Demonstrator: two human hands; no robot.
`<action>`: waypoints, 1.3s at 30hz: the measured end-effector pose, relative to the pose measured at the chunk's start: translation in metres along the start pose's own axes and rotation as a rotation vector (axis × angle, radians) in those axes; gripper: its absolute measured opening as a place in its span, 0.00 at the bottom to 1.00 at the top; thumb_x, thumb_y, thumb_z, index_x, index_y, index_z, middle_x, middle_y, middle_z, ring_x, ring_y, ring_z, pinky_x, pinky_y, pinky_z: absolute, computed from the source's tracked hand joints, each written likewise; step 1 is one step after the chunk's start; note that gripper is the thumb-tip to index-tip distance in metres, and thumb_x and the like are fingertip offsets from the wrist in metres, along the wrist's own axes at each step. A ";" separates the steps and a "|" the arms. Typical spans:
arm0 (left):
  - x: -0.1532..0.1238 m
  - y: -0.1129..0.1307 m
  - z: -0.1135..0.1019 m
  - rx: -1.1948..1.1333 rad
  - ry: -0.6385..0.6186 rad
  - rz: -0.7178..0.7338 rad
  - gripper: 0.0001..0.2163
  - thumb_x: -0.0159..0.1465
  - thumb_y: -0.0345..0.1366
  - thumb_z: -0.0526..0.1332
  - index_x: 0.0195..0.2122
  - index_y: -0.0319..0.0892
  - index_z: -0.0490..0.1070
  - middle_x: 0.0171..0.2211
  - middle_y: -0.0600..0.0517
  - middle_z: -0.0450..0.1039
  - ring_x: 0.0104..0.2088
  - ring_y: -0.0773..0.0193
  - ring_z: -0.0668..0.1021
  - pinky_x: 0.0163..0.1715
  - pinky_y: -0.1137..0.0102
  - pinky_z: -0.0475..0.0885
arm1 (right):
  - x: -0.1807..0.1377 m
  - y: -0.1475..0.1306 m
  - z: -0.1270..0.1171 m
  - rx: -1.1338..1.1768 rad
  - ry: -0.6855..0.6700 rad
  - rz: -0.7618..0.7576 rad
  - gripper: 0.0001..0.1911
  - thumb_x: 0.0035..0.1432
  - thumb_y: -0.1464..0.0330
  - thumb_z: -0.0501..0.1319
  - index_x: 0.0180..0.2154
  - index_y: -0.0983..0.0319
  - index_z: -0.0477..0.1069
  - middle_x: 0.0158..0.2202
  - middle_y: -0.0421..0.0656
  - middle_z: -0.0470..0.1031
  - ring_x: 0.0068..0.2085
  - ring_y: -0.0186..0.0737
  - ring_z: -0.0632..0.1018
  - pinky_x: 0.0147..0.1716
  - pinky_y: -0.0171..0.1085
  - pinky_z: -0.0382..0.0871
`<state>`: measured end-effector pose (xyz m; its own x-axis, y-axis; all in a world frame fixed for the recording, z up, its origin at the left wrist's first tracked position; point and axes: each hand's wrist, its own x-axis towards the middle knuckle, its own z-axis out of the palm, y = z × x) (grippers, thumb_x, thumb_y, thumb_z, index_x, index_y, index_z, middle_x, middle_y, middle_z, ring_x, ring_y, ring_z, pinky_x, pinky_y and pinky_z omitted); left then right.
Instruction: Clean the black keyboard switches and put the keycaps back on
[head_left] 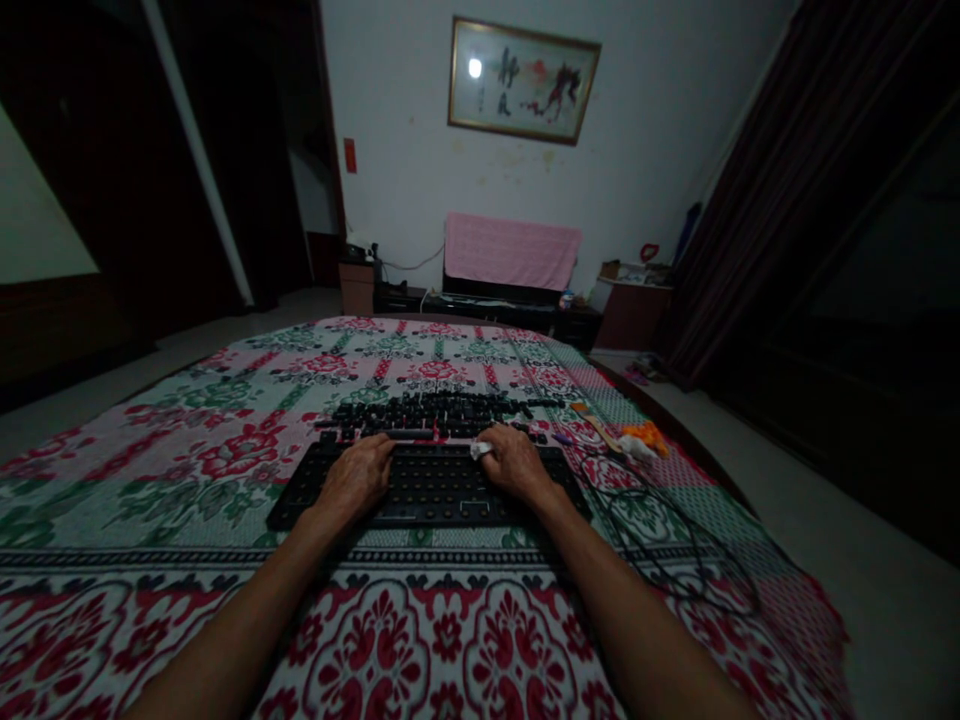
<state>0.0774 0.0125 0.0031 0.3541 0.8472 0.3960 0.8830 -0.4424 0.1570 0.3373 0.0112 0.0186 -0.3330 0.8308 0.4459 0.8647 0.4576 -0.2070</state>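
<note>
A black keyboard base (431,487) with its keycaps removed lies on a floral bed cover (225,440). My left hand (355,477) rests on its left part with the fingers curled down onto the frame. My right hand (512,462) sits on the upper right part and pinches a small white cloth or wipe (480,450) against the base. Several loose black keycaps (442,412) lie spread in a pile just beyond the keyboard.
A black cable (660,540) coils on the cover right of the keyboard. An orange and white object (637,438) and a thin stick (592,420) lie near the bed's right edge. Beyond stand a pink-covered TV (512,252), low cabinets and a dark curtain (757,200).
</note>
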 end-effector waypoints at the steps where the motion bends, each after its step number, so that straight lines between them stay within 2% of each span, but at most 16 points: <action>1: 0.000 0.000 0.000 0.009 0.004 0.000 0.15 0.61 0.32 0.47 0.44 0.41 0.69 0.43 0.47 0.71 0.45 0.62 0.72 0.47 0.68 0.67 | 0.000 0.004 -0.001 0.009 0.014 0.023 0.10 0.51 0.73 0.53 0.35 0.62 0.70 0.34 0.44 0.72 0.37 0.37 0.70 0.39 0.33 0.60; 4: 0.000 0.000 0.000 0.039 0.004 0.000 0.15 0.61 0.32 0.47 0.45 0.41 0.69 0.46 0.47 0.70 0.46 0.61 0.72 0.49 0.67 0.66 | -0.001 0.023 -0.007 0.059 0.086 0.156 0.09 0.49 0.73 0.53 0.31 0.63 0.71 0.31 0.43 0.73 0.35 0.37 0.71 0.36 0.33 0.61; 7: 0.001 -0.001 0.001 0.063 -0.012 0.006 0.16 0.61 0.32 0.46 0.44 0.40 0.69 0.45 0.47 0.71 0.46 0.61 0.72 0.49 0.67 0.66 | -0.005 0.046 -0.017 0.157 0.235 0.313 0.11 0.50 0.71 0.53 0.34 0.63 0.71 0.32 0.43 0.74 0.34 0.37 0.72 0.34 0.33 0.62; 8: 0.001 -0.002 0.002 0.072 -0.010 0.005 0.16 0.61 0.32 0.46 0.44 0.40 0.70 0.45 0.47 0.71 0.46 0.60 0.72 0.49 0.67 0.66 | -0.006 0.052 -0.020 0.176 0.262 0.321 0.11 0.50 0.71 0.53 0.35 0.63 0.71 0.32 0.43 0.74 0.34 0.37 0.72 0.34 0.33 0.63; 13: 0.001 -0.007 0.009 0.100 0.036 -0.012 0.16 0.60 0.34 0.48 0.45 0.39 0.70 0.48 0.46 0.70 0.49 0.59 0.71 0.51 0.66 0.65 | -0.012 0.059 -0.019 0.220 0.256 0.185 0.13 0.47 0.74 0.52 0.35 0.62 0.71 0.34 0.43 0.73 0.37 0.38 0.72 0.38 0.35 0.63; 17: -0.001 -0.007 0.010 0.093 0.051 -0.006 0.17 0.60 0.35 0.48 0.46 0.38 0.70 0.48 0.45 0.70 0.48 0.57 0.72 0.50 0.65 0.66 | -0.012 0.041 -0.007 0.228 0.227 0.070 0.13 0.47 0.77 0.52 0.35 0.62 0.70 0.34 0.42 0.73 0.37 0.37 0.72 0.39 0.35 0.63; 23: 0.000 -0.007 0.008 0.102 0.058 0.001 0.17 0.60 0.34 0.48 0.45 0.38 0.71 0.47 0.45 0.70 0.48 0.57 0.72 0.50 0.64 0.66 | -0.010 0.018 -0.001 0.110 0.064 -0.067 0.12 0.50 0.76 0.54 0.36 0.62 0.70 0.36 0.43 0.72 0.38 0.38 0.70 0.40 0.35 0.60; 31: -0.001 -0.012 0.011 0.119 0.042 0.015 0.17 0.60 0.36 0.47 0.47 0.39 0.69 0.49 0.45 0.69 0.48 0.57 0.72 0.49 0.64 0.66 | -0.011 0.020 -0.006 -0.046 0.033 -0.018 0.09 0.50 0.73 0.55 0.35 0.61 0.70 0.33 0.43 0.72 0.36 0.38 0.69 0.38 0.35 0.59; 36: -0.002 -0.013 0.012 0.130 0.055 0.035 0.18 0.60 0.36 0.47 0.47 0.39 0.69 0.48 0.45 0.70 0.48 0.56 0.72 0.49 0.63 0.66 | -0.015 0.034 -0.012 0.022 0.047 0.061 0.10 0.49 0.73 0.54 0.34 0.62 0.71 0.32 0.43 0.73 0.36 0.38 0.71 0.37 0.34 0.61; 39: -0.002 -0.012 0.011 0.134 0.038 0.020 0.18 0.61 0.36 0.47 0.47 0.39 0.69 0.49 0.45 0.69 0.48 0.57 0.72 0.49 0.64 0.66 | -0.018 0.049 -0.017 0.099 0.087 0.170 0.11 0.47 0.73 0.54 0.32 0.61 0.72 0.31 0.42 0.74 0.33 0.37 0.72 0.34 0.32 0.62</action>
<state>0.0696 0.0194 -0.0091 0.3625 0.8258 0.4321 0.9099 -0.4139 0.0277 0.3916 0.0129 0.0148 -0.1478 0.8701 0.4702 0.8629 0.3458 -0.3686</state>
